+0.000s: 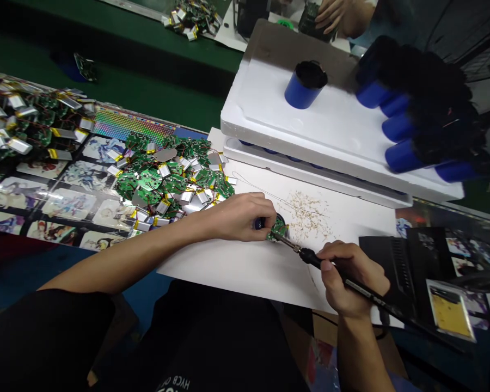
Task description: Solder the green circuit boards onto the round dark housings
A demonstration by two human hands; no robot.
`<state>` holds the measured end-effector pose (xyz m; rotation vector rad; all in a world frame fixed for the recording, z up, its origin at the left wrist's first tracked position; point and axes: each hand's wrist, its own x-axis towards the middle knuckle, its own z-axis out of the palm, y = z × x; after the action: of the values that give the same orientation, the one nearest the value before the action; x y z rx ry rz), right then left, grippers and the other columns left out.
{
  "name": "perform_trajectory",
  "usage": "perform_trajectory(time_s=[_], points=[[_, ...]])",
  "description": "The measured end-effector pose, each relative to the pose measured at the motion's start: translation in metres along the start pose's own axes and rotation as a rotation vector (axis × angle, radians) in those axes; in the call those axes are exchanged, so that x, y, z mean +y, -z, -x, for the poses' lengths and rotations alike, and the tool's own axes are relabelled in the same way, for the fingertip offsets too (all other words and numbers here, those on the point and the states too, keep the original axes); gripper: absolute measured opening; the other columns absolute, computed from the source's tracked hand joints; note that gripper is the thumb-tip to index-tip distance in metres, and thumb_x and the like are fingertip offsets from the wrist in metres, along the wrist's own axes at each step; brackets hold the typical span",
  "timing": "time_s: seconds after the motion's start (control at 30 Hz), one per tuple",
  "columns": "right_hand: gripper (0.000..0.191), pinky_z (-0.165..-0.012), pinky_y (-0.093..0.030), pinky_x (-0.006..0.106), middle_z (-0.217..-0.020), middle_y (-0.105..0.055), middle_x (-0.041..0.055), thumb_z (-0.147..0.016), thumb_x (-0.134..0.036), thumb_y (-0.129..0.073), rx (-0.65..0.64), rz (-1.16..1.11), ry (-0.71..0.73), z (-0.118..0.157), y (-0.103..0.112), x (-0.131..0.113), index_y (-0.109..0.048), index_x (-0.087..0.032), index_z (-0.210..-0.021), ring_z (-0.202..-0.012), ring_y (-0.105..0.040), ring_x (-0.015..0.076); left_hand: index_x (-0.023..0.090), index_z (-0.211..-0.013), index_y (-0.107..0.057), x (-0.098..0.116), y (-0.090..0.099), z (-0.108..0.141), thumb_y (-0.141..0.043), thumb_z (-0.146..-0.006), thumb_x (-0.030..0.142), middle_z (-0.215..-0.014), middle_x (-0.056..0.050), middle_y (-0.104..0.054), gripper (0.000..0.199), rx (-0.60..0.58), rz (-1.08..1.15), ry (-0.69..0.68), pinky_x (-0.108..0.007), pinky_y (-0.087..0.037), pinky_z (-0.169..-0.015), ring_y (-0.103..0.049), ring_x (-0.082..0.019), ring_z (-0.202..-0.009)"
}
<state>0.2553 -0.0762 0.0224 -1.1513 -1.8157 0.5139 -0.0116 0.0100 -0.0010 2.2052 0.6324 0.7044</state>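
Observation:
My right hand (353, 277) grips the black handle of a soldering iron (322, 264) like a pen, its metal tip pointing left. The tip reaches a small green circuit board (278, 227) just beside my left hand (249, 216). My left fingers are closed around a dark blue housing (260, 222), mostly hidden by the hand, with the board at its right side. To the left of that hand lies a heap of green circuit boards (151, 179) with silver battery packs and thin wires. A thin strand of wire (265, 191) rests on the white work surface (228, 267).
Yellowish crumbs (310, 212) are scattered beyond the iron. Stacked white foam trays (265, 103) hold a blue cup-shaped housing (304, 87) and several more at right. Another board pile (24, 120) is far left. A yellow sponge (451, 313) lies right. Another person's hand (335, 13) works opposite.

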Motion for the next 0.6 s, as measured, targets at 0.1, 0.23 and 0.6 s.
perform_trajectory(time_s=[0.1, 0.23, 0.6], points=[[0.007, -0.048, -0.047, 0.025, -0.067, -0.066, -0.0023, -0.088, -0.017, -0.068, -0.011, -0.001, 0.023, -0.003, -0.001, -0.003, -0.069, -0.023, -0.089, -0.055, -0.063, 0.0139, 0.021, -0.084, -0.068, 0.000, 0.000, 0.000, -0.063, -0.088, 0.008, -0.093, -0.003, -0.077, 0.014, 0.003, -0.004, -0.003, -0.033, -0.049, -0.085, -0.065, -0.020, -0.089], [0.008, -0.049, -0.047, 0.027, -0.067, -0.066, -0.0020, -0.088, -0.016, -0.068, 0.016, -0.017, 0.031, 0.000, -0.001, -0.003, -0.070, -0.023, -0.090, -0.056, -0.063, 0.0148, 0.020, -0.085, -0.067, -0.001, 0.000, 0.000, -0.063, -0.088, 0.008, -0.092, -0.003, -0.076, 0.014, -0.004, -0.015, 0.004, -0.032, -0.048, -0.085, -0.065, -0.019, -0.088], [0.021, -0.040, -0.045, 0.031, -0.078, -0.069, 0.0015, -0.094, -0.042, -0.075, 0.494, 0.011, -0.085, 0.012, 0.019, -0.002, -0.074, -0.023, -0.103, -0.052, -0.065, 0.0185, 0.019, -0.085, -0.068, -0.002, 0.000, 0.000, -0.062, -0.089, 0.008, -0.090, -0.002, -0.076, 0.013, 0.000, -0.014, -0.016, -0.031, -0.048, -0.083, -0.064, -0.019, -0.086]])
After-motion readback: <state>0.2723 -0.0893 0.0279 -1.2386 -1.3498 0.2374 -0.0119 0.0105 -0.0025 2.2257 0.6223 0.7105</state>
